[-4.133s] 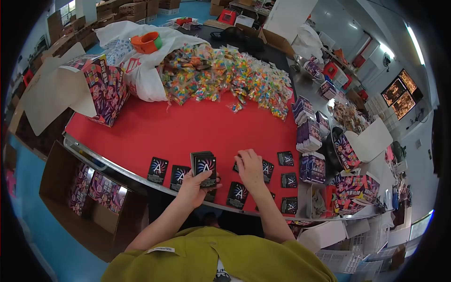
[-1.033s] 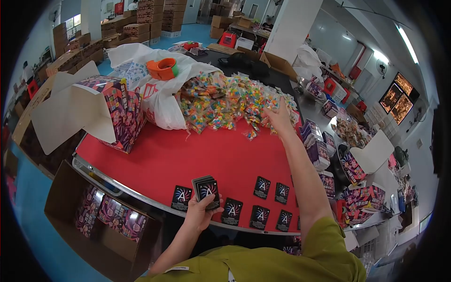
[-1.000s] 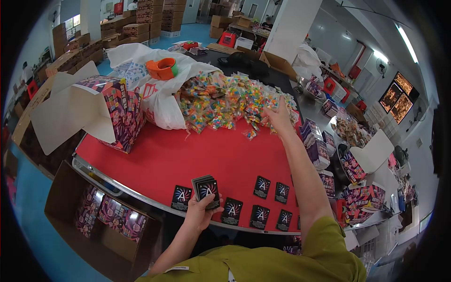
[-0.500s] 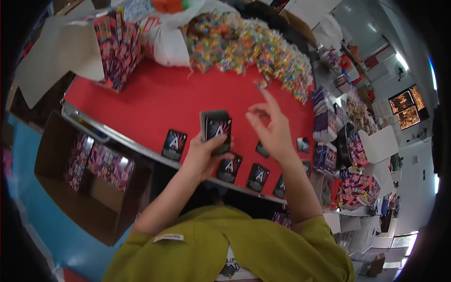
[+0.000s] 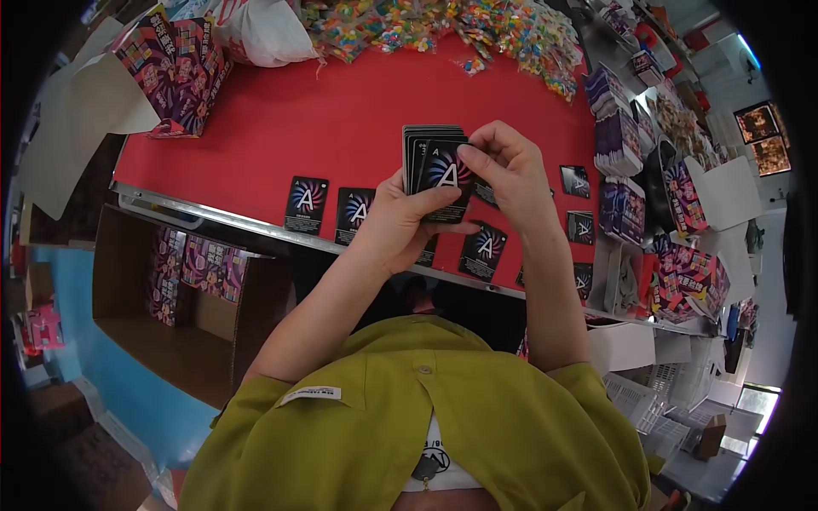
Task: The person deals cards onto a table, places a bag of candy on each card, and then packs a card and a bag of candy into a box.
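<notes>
My left hand [image 5: 394,220] is wrapped round a stack of black cards [image 5: 413,145], with its thumb across the front. The front card [image 5: 447,170] bears a large white letter A over blue and pink rays. At this card's upper right edge, my right hand [image 5: 509,175] pinches it between thumb and fingers; it sits slightly askew from the stack. Similar black cards lie along the table's near edge: one at far left [image 5: 307,204], another beside it [image 5: 350,215], one below my hands [image 5: 484,251]. Smaller card groups [image 5: 575,180] are at the right, some partly hidden by my right arm.
Small bags of colourful candies [image 5: 528,43] are heaped along the far side of the red table [image 5: 264,128]. A printed purple box [image 5: 175,77] and a white plastic bag [image 5: 268,34] stand far left. Below left is an open cardboard box [image 5: 200,345]; purple packets [image 5: 618,140] are stacked right.
My right hand has come in from the right, fingers formerly loose, and now pinches the front card. The view has shifted, and another card at the near left edge now shows.
</notes>
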Action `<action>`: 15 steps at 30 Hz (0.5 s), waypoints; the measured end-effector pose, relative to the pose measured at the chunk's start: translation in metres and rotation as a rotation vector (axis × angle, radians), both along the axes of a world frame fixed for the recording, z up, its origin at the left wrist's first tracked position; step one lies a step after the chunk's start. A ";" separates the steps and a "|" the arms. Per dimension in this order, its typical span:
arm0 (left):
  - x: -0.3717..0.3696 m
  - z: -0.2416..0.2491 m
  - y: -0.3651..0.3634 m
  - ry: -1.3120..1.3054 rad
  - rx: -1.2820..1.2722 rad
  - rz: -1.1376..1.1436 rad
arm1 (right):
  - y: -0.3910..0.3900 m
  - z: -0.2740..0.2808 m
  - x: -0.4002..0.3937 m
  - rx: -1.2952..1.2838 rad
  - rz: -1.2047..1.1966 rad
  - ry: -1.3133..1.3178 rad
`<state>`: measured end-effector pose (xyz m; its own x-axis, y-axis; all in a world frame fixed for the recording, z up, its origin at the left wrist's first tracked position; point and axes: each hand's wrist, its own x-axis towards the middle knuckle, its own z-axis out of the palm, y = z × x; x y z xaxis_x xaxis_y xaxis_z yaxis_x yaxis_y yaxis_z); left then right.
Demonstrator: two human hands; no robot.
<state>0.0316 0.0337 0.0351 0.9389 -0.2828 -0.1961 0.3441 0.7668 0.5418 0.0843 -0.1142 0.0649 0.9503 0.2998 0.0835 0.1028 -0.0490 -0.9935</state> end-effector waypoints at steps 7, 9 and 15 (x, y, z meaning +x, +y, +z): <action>0.000 0.001 -0.008 0.049 -0.013 0.049 | -0.012 -0.005 -0.015 0.036 -0.113 0.072; 0.002 -0.001 -0.011 0.042 -0.005 0.058 | -0.013 -0.002 -0.014 0.061 -0.102 0.089; 0.002 0.000 -0.010 0.034 -0.034 0.076 | -0.015 -0.007 -0.009 -0.005 -0.057 0.040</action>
<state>0.0333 0.0235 0.0354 0.9508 -0.2179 -0.2201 0.3021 0.8090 0.5042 0.0753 -0.1292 0.0576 0.9685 0.2453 0.0435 0.0597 -0.0587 -0.9965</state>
